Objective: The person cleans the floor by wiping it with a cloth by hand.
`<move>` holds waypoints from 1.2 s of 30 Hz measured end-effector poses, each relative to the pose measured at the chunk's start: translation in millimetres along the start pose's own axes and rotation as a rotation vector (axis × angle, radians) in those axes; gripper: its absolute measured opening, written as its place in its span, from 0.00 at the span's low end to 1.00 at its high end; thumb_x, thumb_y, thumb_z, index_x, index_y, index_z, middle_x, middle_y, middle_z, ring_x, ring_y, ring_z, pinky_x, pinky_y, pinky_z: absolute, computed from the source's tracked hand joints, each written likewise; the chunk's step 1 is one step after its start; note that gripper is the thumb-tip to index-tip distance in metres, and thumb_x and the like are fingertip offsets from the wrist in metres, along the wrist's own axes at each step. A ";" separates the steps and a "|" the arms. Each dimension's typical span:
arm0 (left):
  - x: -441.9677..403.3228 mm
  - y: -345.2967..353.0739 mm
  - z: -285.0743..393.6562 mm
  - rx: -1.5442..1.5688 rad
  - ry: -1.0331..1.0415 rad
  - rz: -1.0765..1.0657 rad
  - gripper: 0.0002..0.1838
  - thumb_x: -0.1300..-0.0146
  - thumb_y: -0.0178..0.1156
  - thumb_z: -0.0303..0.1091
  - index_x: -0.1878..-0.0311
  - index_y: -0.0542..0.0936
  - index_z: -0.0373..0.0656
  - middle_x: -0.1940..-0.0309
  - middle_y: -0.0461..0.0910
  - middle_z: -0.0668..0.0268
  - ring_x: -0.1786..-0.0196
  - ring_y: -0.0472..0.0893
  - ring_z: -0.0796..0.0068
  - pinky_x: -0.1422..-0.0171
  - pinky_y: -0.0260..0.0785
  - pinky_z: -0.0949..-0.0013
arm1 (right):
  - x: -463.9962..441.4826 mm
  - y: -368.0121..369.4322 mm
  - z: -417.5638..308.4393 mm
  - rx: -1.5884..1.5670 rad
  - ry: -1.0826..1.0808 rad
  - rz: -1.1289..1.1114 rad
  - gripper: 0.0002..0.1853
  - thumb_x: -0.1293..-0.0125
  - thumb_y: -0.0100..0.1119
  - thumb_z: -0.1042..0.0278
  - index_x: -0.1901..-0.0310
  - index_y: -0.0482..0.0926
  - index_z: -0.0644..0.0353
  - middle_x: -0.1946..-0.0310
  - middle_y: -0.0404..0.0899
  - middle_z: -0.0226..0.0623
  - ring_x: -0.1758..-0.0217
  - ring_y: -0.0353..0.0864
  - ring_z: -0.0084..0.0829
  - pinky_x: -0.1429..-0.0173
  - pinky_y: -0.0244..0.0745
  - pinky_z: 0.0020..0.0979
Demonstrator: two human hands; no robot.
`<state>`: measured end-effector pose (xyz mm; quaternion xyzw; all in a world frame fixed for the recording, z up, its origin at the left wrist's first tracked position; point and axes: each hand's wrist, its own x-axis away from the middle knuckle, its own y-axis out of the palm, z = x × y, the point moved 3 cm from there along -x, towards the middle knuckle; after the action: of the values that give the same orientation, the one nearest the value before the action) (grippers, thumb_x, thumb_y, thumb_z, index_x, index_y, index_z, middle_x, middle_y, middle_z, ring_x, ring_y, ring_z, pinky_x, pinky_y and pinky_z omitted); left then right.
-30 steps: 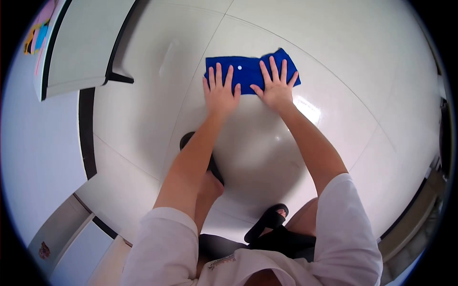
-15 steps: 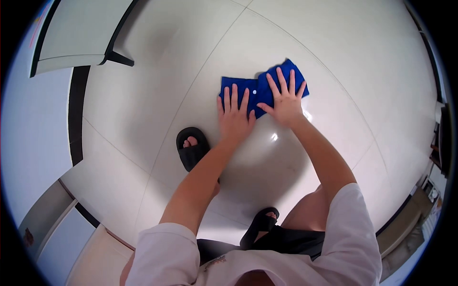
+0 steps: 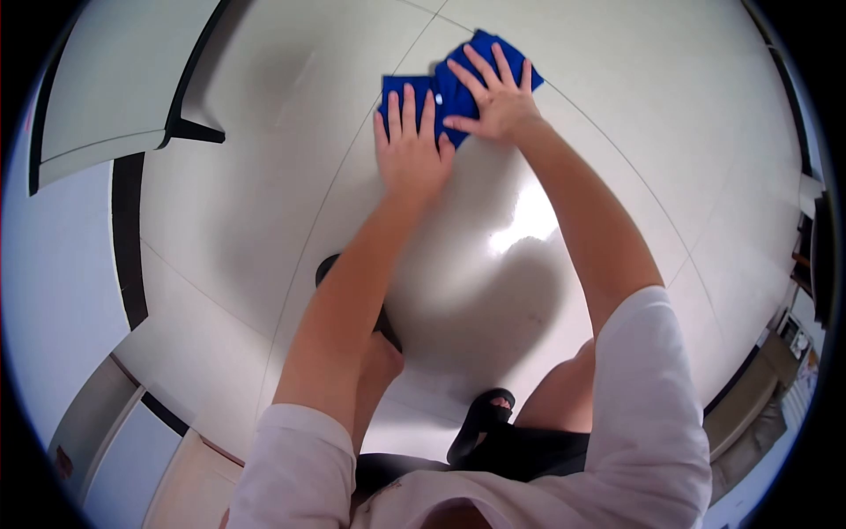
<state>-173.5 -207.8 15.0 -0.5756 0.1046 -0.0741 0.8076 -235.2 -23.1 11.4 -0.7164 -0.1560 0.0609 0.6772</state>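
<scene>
Blue cloth (image 3: 456,99) and both hands have shifted farther out from the person and sit higher in view than half a second ago; its left edge now meets a floor seam and its upper right corner reaches another, both of which it stood clear of before. View has swung a little too. Left to right: pale furniture piece (image 3: 115,79) with a black foot (image 3: 201,132), well apart from the cloth. Left slipper (image 3: 328,267) now mostly hidden behind the left forearm; it showed plainly in the previous frame. Left hand (image 3: 411,154) lies on the cloth's left part, fingers extended and slightly spread, pointing away from the person, not curled round anything. Cloth is on the tiled floor (image 3: 220,194), between and under the hands, with a white spot (image 3: 439,100) near its middle. Long axis runs lower left to upper right, bent midway: left part nearly level, right part angled up and away, with a notch in the far edge. Right hand (image 3: 502,108) presses the right part, fingers fanned wide, thumb toward the left hand. Far right: brownish item (image 3: 749,397), too distorted to identify.
</scene>
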 end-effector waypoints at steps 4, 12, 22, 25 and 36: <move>-20.6 -1.6 -27.5 -0.129 0.004 -0.011 0.40 0.26 0.55 0.50 0.13 0.63 0.53 0.11 0.55 0.54 0.09 0.51 0.48 0.08 0.38 0.37 | -24.3 10.2 -17.2 0.019 0.130 0.010 0.55 0.37 0.50 0.08 0.12 0.50 0.21 0.07 0.40 0.25 0.06 0.33 0.51 0.15 0.27 0.81; 33.4 -6.9 -17.2 -0.065 -0.028 -0.072 0.40 0.26 0.56 0.47 0.13 0.63 0.49 0.10 0.53 0.52 0.09 0.51 0.46 0.09 0.39 0.35 | 46.2 24.6 -55.8 -0.099 0.111 0.072 0.51 0.26 0.49 0.23 0.11 0.53 0.43 0.07 0.40 0.36 0.06 0.34 0.54 0.14 0.29 0.77; 132.5 -23.6 9.6 0.003 0.007 -0.170 0.39 0.32 0.61 0.44 0.18 0.72 0.47 0.12 0.56 0.52 0.10 0.52 0.46 0.09 0.39 0.33 | 132.2 0.4 -75.5 -0.238 -0.045 -0.142 0.52 0.32 0.64 0.30 0.12 0.57 0.40 0.08 0.44 0.36 0.06 0.36 0.53 0.13 0.31 0.77; 124.8 -26.8 9.8 0.029 0.022 -0.168 0.38 0.33 0.61 0.43 0.19 0.73 0.45 0.12 0.58 0.51 0.10 0.53 0.45 0.09 0.40 0.33 | 118.3 -9.9 -70.3 -0.231 -0.072 -0.163 0.53 0.34 0.67 0.29 0.12 0.56 0.36 0.08 0.44 0.34 0.06 0.35 0.51 0.13 0.31 0.77; -29.9 -4.0 -33.4 -0.066 0.168 -0.017 0.39 0.32 0.61 0.48 0.18 0.71 0.50 0.13 0.61 0.55 0.11 0.57 0.48 0.10 0.43 0.36 | -18.7 10.8 -23.0 -0.078 0.057 0.006 0.53 0.36 0.62 0.26 0.11 0.53 0.28 0.08 0.43 0.25 0.05 0.36 0.47 0.13 0.31 0.78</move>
<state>-210.8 -232.5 10.7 -0.5945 0.1693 -0.1257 0.7760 -244.5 -51.1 0.1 -0.7441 -0.1369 0.0366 0.6528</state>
